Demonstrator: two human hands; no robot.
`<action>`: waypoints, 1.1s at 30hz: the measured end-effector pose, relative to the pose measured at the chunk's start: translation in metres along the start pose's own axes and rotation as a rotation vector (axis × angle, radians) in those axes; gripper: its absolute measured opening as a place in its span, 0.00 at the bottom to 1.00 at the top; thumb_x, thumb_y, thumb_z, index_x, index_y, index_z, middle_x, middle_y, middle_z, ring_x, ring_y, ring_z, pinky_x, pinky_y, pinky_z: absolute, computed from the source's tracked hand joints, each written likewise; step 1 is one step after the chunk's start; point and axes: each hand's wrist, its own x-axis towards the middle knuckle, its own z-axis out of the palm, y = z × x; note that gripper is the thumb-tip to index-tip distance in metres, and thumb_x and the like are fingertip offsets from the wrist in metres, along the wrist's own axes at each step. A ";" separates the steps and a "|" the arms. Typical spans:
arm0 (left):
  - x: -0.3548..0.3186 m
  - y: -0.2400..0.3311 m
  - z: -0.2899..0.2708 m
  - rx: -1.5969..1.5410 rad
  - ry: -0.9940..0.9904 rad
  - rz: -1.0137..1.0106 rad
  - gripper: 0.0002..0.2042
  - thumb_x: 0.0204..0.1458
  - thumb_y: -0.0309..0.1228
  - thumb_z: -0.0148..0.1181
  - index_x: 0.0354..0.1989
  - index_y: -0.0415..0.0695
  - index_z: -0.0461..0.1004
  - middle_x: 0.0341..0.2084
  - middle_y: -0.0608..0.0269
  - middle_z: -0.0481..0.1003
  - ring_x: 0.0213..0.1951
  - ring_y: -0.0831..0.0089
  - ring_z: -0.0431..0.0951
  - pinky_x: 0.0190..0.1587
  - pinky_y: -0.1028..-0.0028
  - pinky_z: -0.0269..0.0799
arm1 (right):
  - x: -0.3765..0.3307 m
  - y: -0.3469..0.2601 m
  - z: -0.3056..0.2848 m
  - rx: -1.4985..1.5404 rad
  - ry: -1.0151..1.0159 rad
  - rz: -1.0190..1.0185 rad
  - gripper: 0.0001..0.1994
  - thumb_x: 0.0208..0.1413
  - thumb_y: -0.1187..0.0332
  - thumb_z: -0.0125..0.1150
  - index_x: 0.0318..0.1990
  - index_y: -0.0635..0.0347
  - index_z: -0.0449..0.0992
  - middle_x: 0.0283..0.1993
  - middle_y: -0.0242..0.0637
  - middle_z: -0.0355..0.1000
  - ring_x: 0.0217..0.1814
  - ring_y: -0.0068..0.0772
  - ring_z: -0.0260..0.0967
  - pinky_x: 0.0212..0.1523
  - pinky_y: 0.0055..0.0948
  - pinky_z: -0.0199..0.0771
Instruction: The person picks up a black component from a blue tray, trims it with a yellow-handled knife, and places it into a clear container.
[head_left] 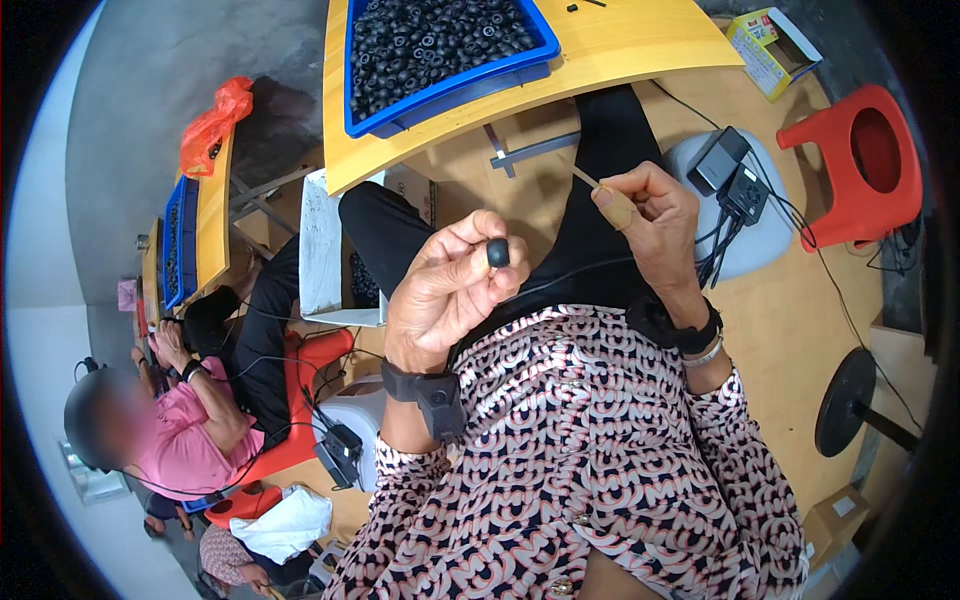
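My left hand (pixel 437 290) is closed, pinching a small black rounded cap-like part (pixel 498 252) between thumb and fingers, above my lap. To its right, my right hand (pixel 660 230) is closed on a thin tan stick (pixel 583 177), whose tip points up and left. A tan cover (pixel 613 207) wraps one of that hand's fingertips. The stick and the black part are well apart. Beyond my hands, on the yellow table, a blue tray (pixel 553 47) holds a heap of similar small black parts (pixel 435 55).
An open white box (pixel 315 245) stands below the table's left side. Right are a red stool (pixel 850 150) and a pale stool (pixel 740 240) bearing black adapters (pixel 718 160) with cables. A yellow carton (pixel 760 60) lies at far right. A person in pink (pixel 200 430) sits left.
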 end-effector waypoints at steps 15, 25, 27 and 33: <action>-0.016 0.010 -0.009 -0.020 0.064 0.109 0.13 0.49 0.28 0.57 0.43 0.39 0.67 0.30 0.59 0.67 0.30 0.75 0.65 0.31 0.79 0.64 | -0.015 -0.019 0.009 -0.001 -0.060 -0.084 0.08 0.47 0.71 0.63 0.31 0.65 0.72 0.24 0.27 0.68 0.25 0.11 0.61 0.25 0.12 0.61; -0.143 0.090 -0.109 0.200 0.779 0.622 0.18 0.51 0.22 0.53 0.52 0.34 0.61 0.39 0.54 0.67 0.41 0.68 0.69 0.45 0.74 0.67 | 0.008 -0.019 -0.010 -0.069 0.083 -0.085 0.07 0.49 0.73 0.61 0.33 0.67 0.73 0.24 0.27 0.69 0.24 0.10 0.62 0.24 0.12 0.60; -0.151 0.090 -0.113 0.281 0.933 0.619 0.20 0.51 0.23 0.54 0.53 0.35 0.60 0.41 0.56 0.68 0.43 0.66 0.69 0.47 0.73 0.67 | 0.009 -0.020 -0.012 -0.061 0.071 -0.101 0.07 0.49 0.73 0.61 0.33 0.67 0.74 0.24 0.27 0.70 0.25 0.11 0.62 0.25 0.12 0.61; -0.104 0.100 -0.090 0.421 0.908 0.723 0.26 0.49 0.22 0.54 0.57 0.34 0.54 0.49 0.53 0.64 0.50 0.63 0.66 0.52 0.70 0.63 | 0.010 -0.027 -0.016 -0.130 0.039 -0.074 0.06 0.49 0.72 0.60 0.32 0.66 0.73 0.24 0.27 0.69 0.25 0.10 0.61 0.25 0.12 0.59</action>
